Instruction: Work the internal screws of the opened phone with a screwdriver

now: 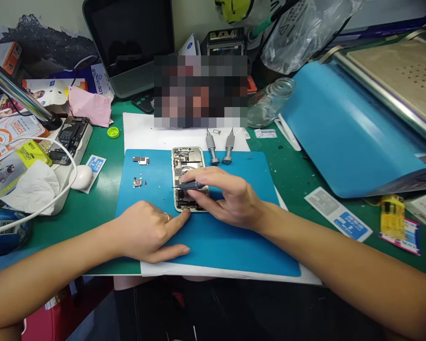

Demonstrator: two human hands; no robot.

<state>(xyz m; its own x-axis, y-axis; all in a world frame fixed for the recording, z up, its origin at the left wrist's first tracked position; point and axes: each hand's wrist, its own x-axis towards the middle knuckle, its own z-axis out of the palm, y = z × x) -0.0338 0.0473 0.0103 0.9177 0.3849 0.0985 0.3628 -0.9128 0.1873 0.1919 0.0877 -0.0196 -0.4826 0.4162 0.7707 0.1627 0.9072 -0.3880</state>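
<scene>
We see everything from one camera up on the person's head. We look forward and down at the green bench [102, 194], quite close to its near edge. The flat blue rubber mat [216, 237] fills the middle. Both bare forearms come in from the bottom corners. At the bench's far edge stands a dark screen [128, 33].

Opened phone [187, 178] under both hands, tool [189, 185] across it.

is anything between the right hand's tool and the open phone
Nothing visible. The right hand holds a dark tool directly over the open phone, its tip at the phone's inside. The left hand only touches the phone's lower edge.
</scene>
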